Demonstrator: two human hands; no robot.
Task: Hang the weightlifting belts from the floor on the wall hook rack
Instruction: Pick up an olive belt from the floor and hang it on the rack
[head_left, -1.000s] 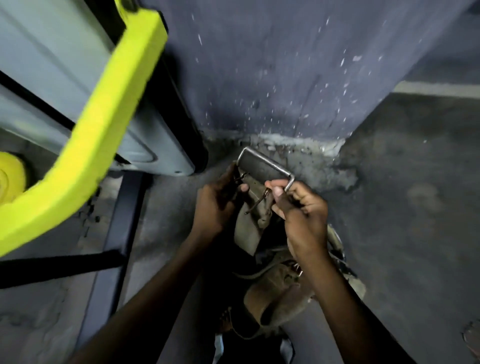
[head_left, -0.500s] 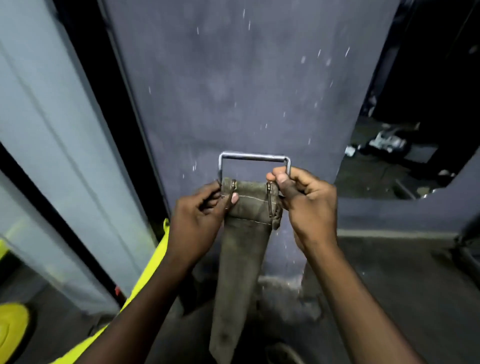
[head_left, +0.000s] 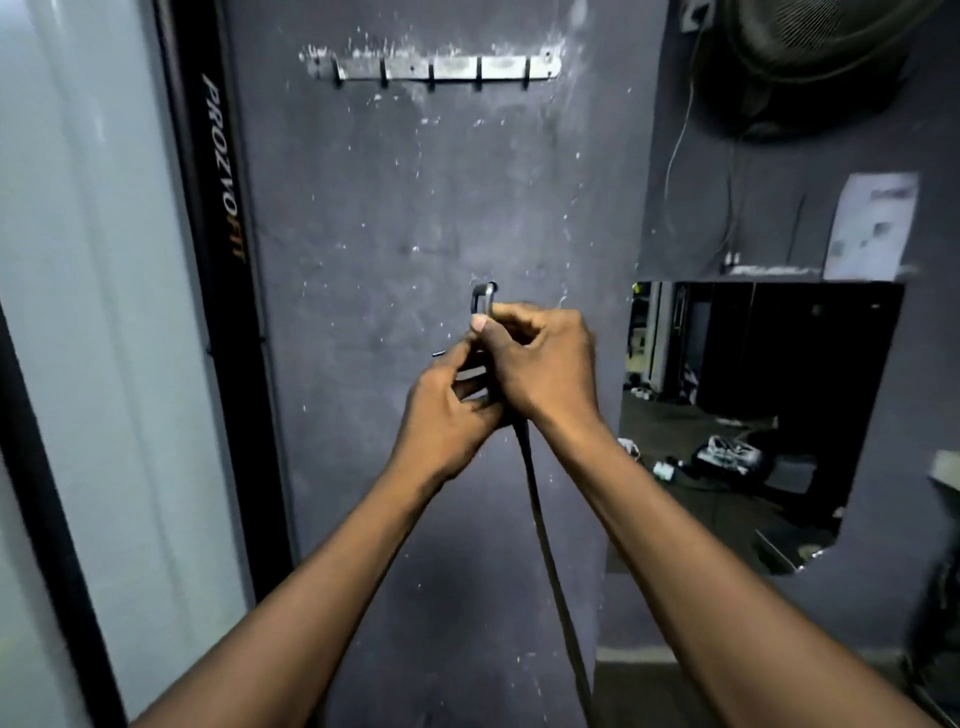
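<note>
Both hands grip one belt at chest height in front of the grey wall: the right hand is closed round the metal buckle, the left hand pinches just below it. The strap hangs straight down between the forearms, edge-on. The hook rack sits well above, directly overhead, its hooks bare. Half a second ago the buckle faced flat and the rack was out of sight; now the belt is turned sideways and raised.
</note>
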